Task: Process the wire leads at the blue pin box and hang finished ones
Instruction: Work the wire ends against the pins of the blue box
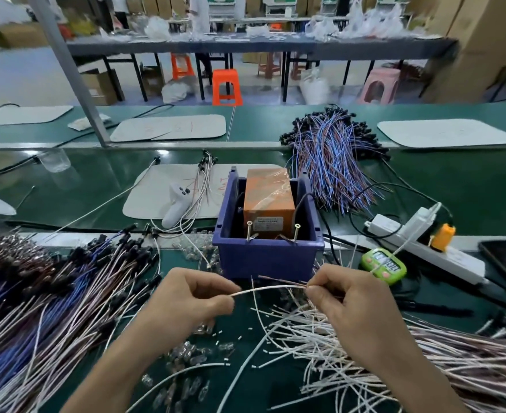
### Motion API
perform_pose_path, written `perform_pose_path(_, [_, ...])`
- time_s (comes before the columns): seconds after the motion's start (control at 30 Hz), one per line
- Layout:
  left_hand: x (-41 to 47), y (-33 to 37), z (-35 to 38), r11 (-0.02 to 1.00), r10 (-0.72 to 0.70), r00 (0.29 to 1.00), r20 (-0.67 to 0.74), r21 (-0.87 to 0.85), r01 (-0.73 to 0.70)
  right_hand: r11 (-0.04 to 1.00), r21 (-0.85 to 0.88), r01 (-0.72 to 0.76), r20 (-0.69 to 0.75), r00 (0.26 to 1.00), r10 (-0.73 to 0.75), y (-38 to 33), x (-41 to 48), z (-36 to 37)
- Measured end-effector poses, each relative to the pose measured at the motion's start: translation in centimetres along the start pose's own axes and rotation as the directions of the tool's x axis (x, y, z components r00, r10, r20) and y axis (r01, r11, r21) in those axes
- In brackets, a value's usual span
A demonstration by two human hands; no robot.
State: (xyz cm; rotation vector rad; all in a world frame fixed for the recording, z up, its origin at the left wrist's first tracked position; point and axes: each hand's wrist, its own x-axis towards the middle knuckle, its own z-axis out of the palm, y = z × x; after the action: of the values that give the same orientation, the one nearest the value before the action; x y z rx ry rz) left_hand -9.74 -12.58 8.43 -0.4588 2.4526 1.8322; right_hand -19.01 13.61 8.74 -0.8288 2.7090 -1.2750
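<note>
Blue pin box (268, 257) holding orange block (268, 201)

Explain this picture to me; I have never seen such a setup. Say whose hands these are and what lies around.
No machine here: a person works with bare hands, filmed by a head-worn camera looking down at a green bench. The left hand and right hand both pinch a thin pale wire lead stretched between them, just in front of the blue pin box, which holds an orange block and two upright pins. Wire piles lie on both sides; a green timer and a white power strip sit to the right.
</note>
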Motion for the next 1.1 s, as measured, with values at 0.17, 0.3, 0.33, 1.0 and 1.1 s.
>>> perform_pose_path(0.17, [-1.1,-1.5,-4.5,0.998,-0.03,0.991,-0.129,0.047,0.036,0.998,-0.059,-0.022,-0.067,0.998,0.018,0.0,0.5,-1.1])
perform_pose_path(0.3, [-1.5,-2.8,-5.9,0.995,-0.067,0.967,-0.245,-0.085,0.048,0.996,-0.089,-0.02,-0.115,0.993,0.01,-0.5,0.7,-1.9])
perform_pose_path(0.33, [-1.5,-3.1,-5.9,0.992,-0.078,0.964,-0.254,-0.119,0.049,0.996,-0.09,-0.021,-0.116,0.993,0.011,-0.7,0.8,-2.0])
perform_pose_path(1.0, [-3.2,-3.9,-6.8,0.921,-0.093,0.99,-0.111,-0.388,0.043,0.984,0.047,-0.173,-0.032,0.984,0.174,-0.2,-0.2,-2.3])
perform_pose_path(1.1, [-3.2,-4.1,-6.9,0.912,-0.086,0.989,-0.116,-0.409,0.031,0.984,0.026,-0.175,-0.034,0.984,0.176,0.0,-0.1,-2.5])
